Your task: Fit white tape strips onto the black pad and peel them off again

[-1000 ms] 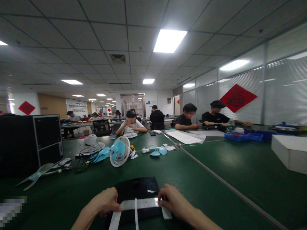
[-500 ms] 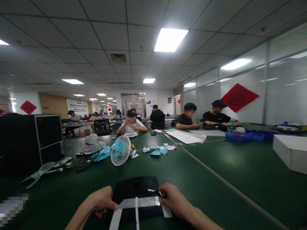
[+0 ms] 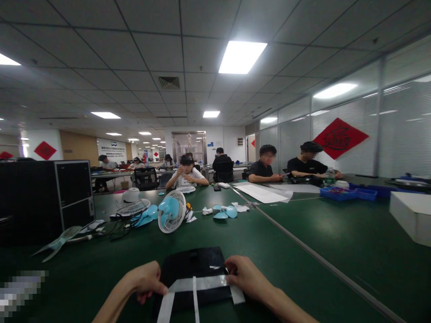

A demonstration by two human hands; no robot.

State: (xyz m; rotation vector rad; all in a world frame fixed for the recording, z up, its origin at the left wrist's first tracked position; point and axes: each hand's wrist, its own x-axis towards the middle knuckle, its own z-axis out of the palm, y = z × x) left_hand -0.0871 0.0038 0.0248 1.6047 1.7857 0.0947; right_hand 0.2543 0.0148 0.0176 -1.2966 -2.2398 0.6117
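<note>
A flat black panel lies on the green table in front of me, its kind unclear. Across it runs a shiny, translucent strip of tape, and paler ribbed strips come down toward me from it. My left hand is at the panel's left side, fingers curled and thumb pressed on the tape's left end. At the right end, my right hand pinches the tape between thumb and fingers. Near its fingertips lies a small white scrap on the panel.
Beyond the panel stand a white fan cage with blue blades, a loose blue fan blade and cables. A black computer case is at left, a white box and blue trays at right. Several people sit farther back.
The whole view has shifted slightly, so everything appears a little farther right. Both hands keep nearly the same hold on the tape.
</note>
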